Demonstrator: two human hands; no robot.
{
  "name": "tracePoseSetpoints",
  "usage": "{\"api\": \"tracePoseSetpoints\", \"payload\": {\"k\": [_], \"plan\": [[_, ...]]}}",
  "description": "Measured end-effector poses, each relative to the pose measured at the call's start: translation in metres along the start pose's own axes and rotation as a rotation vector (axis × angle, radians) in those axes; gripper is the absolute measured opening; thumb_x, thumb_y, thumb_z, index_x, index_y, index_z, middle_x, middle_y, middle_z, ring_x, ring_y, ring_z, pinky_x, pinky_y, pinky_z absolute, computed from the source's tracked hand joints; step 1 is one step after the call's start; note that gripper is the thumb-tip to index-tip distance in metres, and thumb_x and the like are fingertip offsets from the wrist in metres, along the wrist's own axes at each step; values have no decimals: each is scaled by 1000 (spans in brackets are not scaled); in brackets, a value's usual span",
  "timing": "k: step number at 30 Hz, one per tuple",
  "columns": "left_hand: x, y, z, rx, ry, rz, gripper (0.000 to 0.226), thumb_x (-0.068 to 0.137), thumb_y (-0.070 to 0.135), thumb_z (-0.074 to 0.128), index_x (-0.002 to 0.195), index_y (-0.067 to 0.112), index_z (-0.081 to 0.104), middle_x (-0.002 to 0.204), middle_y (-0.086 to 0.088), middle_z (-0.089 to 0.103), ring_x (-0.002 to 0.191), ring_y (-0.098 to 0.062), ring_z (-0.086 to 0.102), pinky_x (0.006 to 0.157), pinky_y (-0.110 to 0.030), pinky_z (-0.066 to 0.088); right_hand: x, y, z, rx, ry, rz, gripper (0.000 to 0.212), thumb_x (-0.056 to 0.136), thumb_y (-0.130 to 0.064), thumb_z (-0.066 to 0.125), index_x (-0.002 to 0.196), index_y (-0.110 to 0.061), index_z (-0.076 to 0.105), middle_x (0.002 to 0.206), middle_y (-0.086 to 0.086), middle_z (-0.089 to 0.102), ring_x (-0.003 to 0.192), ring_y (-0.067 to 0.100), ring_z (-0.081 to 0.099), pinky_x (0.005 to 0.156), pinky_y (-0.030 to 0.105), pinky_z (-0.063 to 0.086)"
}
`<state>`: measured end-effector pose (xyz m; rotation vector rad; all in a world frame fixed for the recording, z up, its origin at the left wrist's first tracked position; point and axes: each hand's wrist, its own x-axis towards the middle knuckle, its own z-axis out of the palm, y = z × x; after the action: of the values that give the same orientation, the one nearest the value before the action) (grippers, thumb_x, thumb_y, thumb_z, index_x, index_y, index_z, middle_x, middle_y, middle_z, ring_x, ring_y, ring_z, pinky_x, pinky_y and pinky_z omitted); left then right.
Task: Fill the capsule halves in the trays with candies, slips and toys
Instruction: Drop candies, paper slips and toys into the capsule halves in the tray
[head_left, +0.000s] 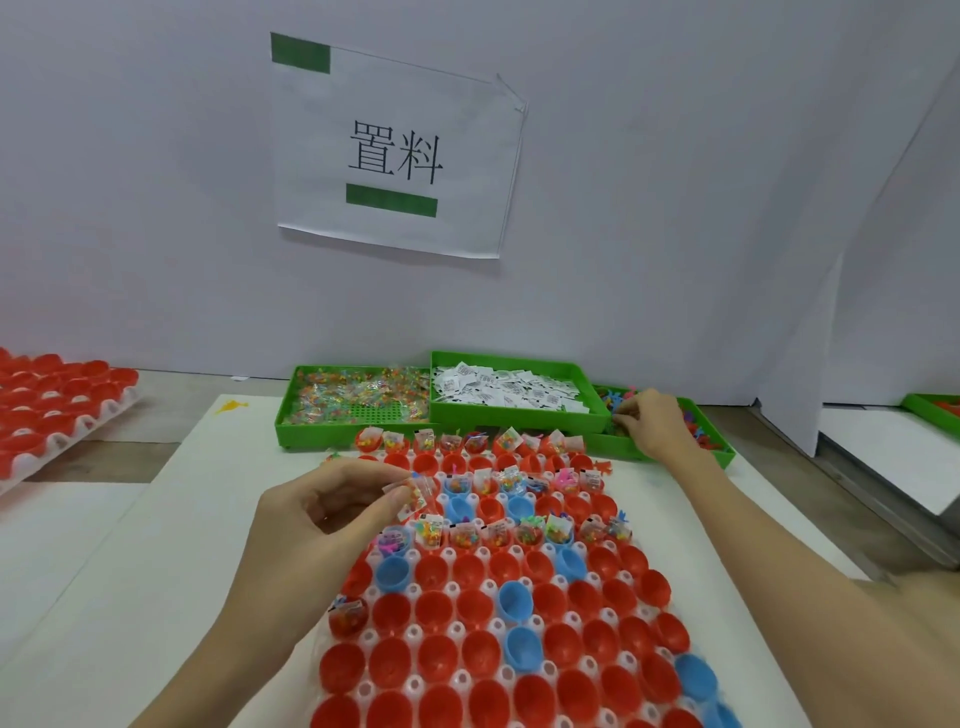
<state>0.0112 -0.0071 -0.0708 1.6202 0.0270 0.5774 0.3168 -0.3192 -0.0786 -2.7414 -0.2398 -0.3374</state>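
Currently, your left hand (332, 512) pinches a candy packet (415, 493) over the capsule tray (415, 631); your right hand (652, 423) reaches into the toy bin (722, 452), apparently grasping a toy. Loosening the pinch drops the packet beside its capsule.

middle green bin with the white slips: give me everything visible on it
The middle green bin is a shallow rectangular tray of bright green plastic with upright walls. It sits against the white back wall, between the candy bin and the toy bin, and looks raised, overlapping the toy bin's edge. Small white paper slips with dark print lie heaped loosely across it. No hand touches it; the right hand reaches into the toy bin beside it.
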Motion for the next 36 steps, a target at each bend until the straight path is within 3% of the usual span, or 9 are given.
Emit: {"api": "tracePoseSetpoints", "payload": {"k": [2, 5, 8, 11, 14, 19, 26, 32, 36], "plan": [[-1, 1, 0, 0, -10, 1, 16, 77, 23, 80, 87, 36, 81, 88, 5, 80, 85, -10, 76, 73, -12, 57, -7, -1, -3, 70, 85, 4, 17, 95, -14, 71, 102, -2, 80, 99, 16, 78, 81, 25, 69, 79, 27, 46], [-3, 5, 1, -8, -33, 6, 15, 78, 23, 79, 86, 35, 81, 88, 4, 80, 86, -11, 76, 74, -13, 57, -25, -9, -12, 203, 201, 9, 16, 94, -14, 72, 99, -2, 80, 88, 14, 78, 61, 12, 59, 72, 28, 44], [-5, 7, 3, -16, -59, 8, 14, 79, 21, 79, 86, 33, 82, 89, 4, 80, 86, -11, 76, 75, -13, 57, -52, -26, -24, 332, 241, -6, 16, 95, -15, 70, 103, -4, 79, 90, 9, 77, 69, 8, 59, 75, 26, 43], [-7, 9, 6, -24, -64, -6, 14, 77, 23, 80, 88, 32, 82, 87, 4, 80, 85, -12, 77, 74, -14, 57, -88, -59, -36, 481, 185, -64, 14, 96, -14, 69, 103, -10, 79, 86, 0, 75, 72, 11, 64, 74, 28, 48], [-9, 10, 7, -39, -87, -14, 14, 78, 19, 81, 90, 28, 83, 88, 2, 80, 84, -12, 77, 75, -15, 58, -133, -98, -46, 659, 84, -139, 12, 94, -17, 71, 102, -19, 80, 86, -8, 78, 76, 9, 70, 69, 17, 54], [-12, 12, 8, -38, -108, -13, 17, 77, 15, 85, 91, 23, 83, 90, 1, 81, 86, -14, 78, 78, -19, 60, -197, -141, -45, 864, -73, -248, 13, 89, -16, 78, 98, -24, 82, 85, -12, 79, 78, 1, 73, 70, 13, 54], [-15, 13, 11, -20, -172, 20, 14, 77, 11, 86, 85, 22, 83, 87, -1, 80, 85, -15, 77, 77, -17, 58, -224, -155, -37, 858, -113, -365, 11, 86, -17, 83, 93, -24, 79, 87, -9, 78, 84, 13, 76, 77, 29, 61], [-15, 11, 11, 3, -160, 94, 12, 74, 12, 86, 85, 18, 83, 98, 2, 77, 85, -19, 77, 78, -22, 61, -232, -156, -36, 858, -144, -409, 16, 89, -9, 76, 93, -24, 80, 86, -11, 77, 84, 10, 75, 76, 19, 58], [-11, 14, 3, 47, -210, 121, 14, 76, 20, 85, 90, 19, 83, 89, 2, 80, 86, -19, 77, 80, -23, 60, -232, -161, -37, 930, -193, -381, 15, 91, -7, 74, 93, -21, 79, 89, -6, 77, 87, 12, 74, 80, 23, 59]]}}
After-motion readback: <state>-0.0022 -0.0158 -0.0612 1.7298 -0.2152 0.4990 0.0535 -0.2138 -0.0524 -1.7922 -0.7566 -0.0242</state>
